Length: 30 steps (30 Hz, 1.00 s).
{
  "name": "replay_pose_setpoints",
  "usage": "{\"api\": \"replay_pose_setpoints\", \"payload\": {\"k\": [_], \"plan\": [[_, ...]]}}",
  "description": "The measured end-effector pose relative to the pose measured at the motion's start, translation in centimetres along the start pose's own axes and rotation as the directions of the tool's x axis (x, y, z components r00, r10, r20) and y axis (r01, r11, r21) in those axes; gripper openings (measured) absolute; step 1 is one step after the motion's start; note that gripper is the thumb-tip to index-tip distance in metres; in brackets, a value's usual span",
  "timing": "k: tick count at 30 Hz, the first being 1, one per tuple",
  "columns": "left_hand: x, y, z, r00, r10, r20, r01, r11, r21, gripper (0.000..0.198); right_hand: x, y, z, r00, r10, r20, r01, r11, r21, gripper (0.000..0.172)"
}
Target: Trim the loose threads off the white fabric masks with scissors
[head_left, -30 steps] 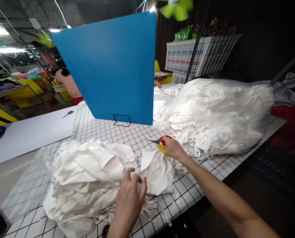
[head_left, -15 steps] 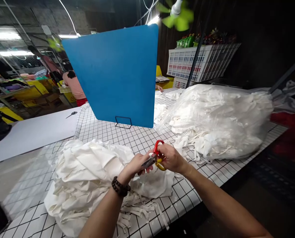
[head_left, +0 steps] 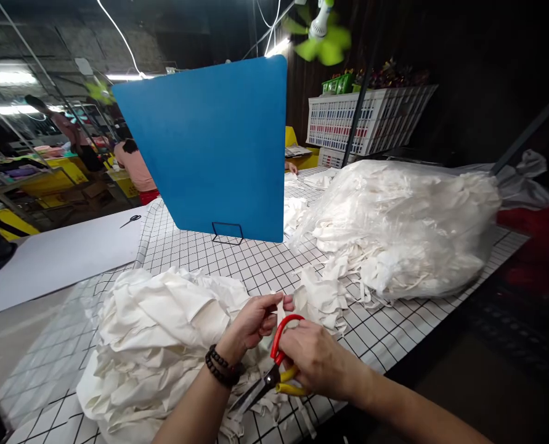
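- Presently clamped round the handles of red-and-yellow scissors (head_left: pixel 269 376) with the right hand (head_left: pixel 320 356), blades pointing down and left.
- Pinched between thumb and fingertips of the left hand (head_left: pixel 254 322), just beyond the right: a small white fabric strip (head_left: pixel 281 311).
- Around the left wrist, a dark beaded bracelet (head_left: pixel 220 368).
- Just left of both hands, a crumpled heap of white fabric (head_left: pixel 156 333).
- Just beyond and right of the hands, a looser pile of white pieces (head_left: pixel 323 297).
- Farther right, a bulging clear plastic bag (head_left: pixel 417 228) with white fabric inside.
- Underneath, a surface (head_left: pixel 260 271) with a black-on-white grid.
- Farther back, upright in a black wire stand (head_left: pixel 227 241), a blue board (head_left: pixel 209 151).
- Off to the left, on a white sheet (head_left: pixel 71 256), black scissors (head_left: pixel 135 218).
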<state>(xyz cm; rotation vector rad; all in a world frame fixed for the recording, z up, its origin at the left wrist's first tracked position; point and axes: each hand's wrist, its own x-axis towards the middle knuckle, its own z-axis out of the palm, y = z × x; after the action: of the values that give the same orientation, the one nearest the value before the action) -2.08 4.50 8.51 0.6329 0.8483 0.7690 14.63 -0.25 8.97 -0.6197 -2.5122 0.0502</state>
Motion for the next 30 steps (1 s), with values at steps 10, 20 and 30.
{"api": "replay_pose_setpoints", "payload": {"k": [10,20,30], "plan": [[-0.2,0.4,-0.7,0.998,0.050,-0.043,-0.053,0.996,-0.068,0.022,-1.5,-2.6,-3.2,0.858,0.398,0.324,-0.449,0.888,0.098,0.020],[-2.0,0.6,-1.1,0.988,0.146,-0.054,-0.146,0.989,0.002,0.036,-3.2,2.4,-1.4,0.495,0.836,0.235,-0.624,0.154,0.766,0.028],[-6.2,2.3,3.3,0.972,0.183,0.147,-0.175,0.983,-0.062,0.027,-1.3,6.3,6.4,0.552,0.829,0.089,-0.479,0.229,0.848,0.048]]}}
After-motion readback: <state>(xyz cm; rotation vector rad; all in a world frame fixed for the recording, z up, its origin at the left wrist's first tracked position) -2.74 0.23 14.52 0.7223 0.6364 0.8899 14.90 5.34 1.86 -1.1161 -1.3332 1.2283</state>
